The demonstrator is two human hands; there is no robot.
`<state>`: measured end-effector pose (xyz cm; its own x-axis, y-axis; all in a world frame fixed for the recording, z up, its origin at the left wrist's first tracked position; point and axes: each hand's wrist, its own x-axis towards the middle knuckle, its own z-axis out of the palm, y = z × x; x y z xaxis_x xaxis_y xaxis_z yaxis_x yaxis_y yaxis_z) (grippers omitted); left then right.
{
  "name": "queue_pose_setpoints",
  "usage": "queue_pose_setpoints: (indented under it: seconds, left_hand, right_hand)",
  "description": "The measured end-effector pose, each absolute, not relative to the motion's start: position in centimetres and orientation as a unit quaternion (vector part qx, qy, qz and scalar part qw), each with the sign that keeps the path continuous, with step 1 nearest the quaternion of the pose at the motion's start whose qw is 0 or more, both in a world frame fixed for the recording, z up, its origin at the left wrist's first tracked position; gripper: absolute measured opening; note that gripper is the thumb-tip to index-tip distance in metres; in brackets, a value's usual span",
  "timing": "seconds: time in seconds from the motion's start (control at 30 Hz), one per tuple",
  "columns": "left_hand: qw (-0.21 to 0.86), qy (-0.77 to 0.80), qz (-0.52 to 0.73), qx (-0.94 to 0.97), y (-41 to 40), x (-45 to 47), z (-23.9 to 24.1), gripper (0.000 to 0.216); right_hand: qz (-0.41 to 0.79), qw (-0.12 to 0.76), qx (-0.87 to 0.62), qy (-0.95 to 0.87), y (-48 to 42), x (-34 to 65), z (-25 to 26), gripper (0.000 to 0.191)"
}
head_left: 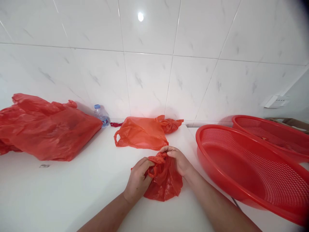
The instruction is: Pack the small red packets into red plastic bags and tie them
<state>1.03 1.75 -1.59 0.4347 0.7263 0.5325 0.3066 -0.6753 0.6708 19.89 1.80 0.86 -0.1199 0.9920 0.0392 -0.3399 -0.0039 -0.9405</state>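
Both hands meet over a crumpled red plastic bag (164,180) near the front middle of the white counter (72,193). The left hand (138,178) has its fingers curled closed around the bag's bunched left edge, knuckles up, the thumb tucked against the plastic. The right hand (177,161) pinches the gathered top of the same bag, its fingers bent down and closed over the folds. The bag's lower part spills out below the two hands and lies on the counter, touching it. Both bare forearms come in from the bottom edge and converge on the bag.

Just behind the hands lies a flatter orange-red plastic bag (141,133), one handle loop open at its left end. Touching its far right corner is a small knotted red bag (170,125), which sits against the foot of the tiled wall (149,74).

To the right, close beside the right forearm, a large red perforated basin (253,174) tilts over the counter's edge. A second red basin (272,135) sits behind it, partly overlapped by its rim. A white wall socket (276,101) is mounted above them.

Well to the left, a big rumpled red plastic bag (45,132) covers the counter. Behind its right end a small water bottle with a blue cap (100,114) stands by the wall.
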Motion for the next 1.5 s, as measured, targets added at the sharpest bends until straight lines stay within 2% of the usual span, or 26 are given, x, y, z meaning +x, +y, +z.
queue_pose_setpoints:
  seconds: [0.17, 0.3, 0.53, 0.8, 0.9, 0.93, 1.03, 1.1, 1.2, 1.3, 1.37, 1.5]
  left_hand:
    - [0.170, 0.313, 0.462, 0.812, 1.7, 1.0, -1.5, 0.030]
    - [0.104, 0.272, 0.481, 0.827, 0.8, 1.1, -0.7, 0.021]
    - [0.169, 0.100, 0.463, 0.864, -2.3, 2.0, 0.9, 0.014]
    - [0.128, 0.075, 0.463, 0.874, -3.9, 2.1, 1.8, 0.014]
    - [0.082, 0.100, 0.440, 0.889, -3.6, 2.1, 1.1, 0.005]
    - [0.057, 0.115, 0.432, 0.893, -3.4, 2.1, 0.7, 0.012]
    - [-0.010, 0.169, 0.412, 0.895, -2.4, 2.3, -0.7, 0.064]
    - [-0.020, 0.226, 0.395, 0.890, -1.7, 2.5, -1.3, 0.073]
    - [0.024, 0.307, 0.348, 0.885, -1.0, 2.6, -1.7, 0.073]
    - [0.093, 0.345, 0.305, 0.883, -0.8, 2.4, -1.8, 0.074]
    - [0.110, 0.356, 0.303, 0.877, -0.8, 2.0, -1.7, 0.063]
    - [0.109, 0.361, 0.347, 0.859, -1.2, 0.3, -1.1, 0.049]
  right_hand:
    - [0.357, 0.582, -0.530, -0.502, 3.0, 20.9, 0.0, 0.012]
    - [0.246, 0.584, -0.587, -0.504, 3.9, 22.1, -1.3, 0.012]
    - [0.134, 0.543, -0.653, -0.511, 4.6, 24.4, -2.4, 0.011]
    - [0.128, 0.520, -0.660, -0.526, 4.9, 24.4, -3.4, 0.011]
    - [0.145, 0.522, -0.662, -0.518, 5.0, 24.6, -3.6, 0.016]
    - [0.150, 0.523, -0.662, -0.516, 5.0, 24.6, -3.5, 0.018]
    - [0.161, 0.519, -0.659, -0.520, 4.9, 24.7, -3.3, 0.023]
    - [0.166, 0.508, -0.659, -0.530, 4.8, 24.6, -3.1, 0.023]
    - [0.179, 0.486, -0.653, -0.553, 4.5, 24.5, -2.8, 0.024]
    - [0.193, 0.439, -0.651, -0.589, 4.3, 24.6, -2.9, 0.034]
    - [0.191, 0.370, -0.679, -0.604, 4.3, 24.8, -3.0, 0.040]
    - [0.208, 0.307, -0.704, -0.606, 4.6, 25.1, -3.3, 0.042]
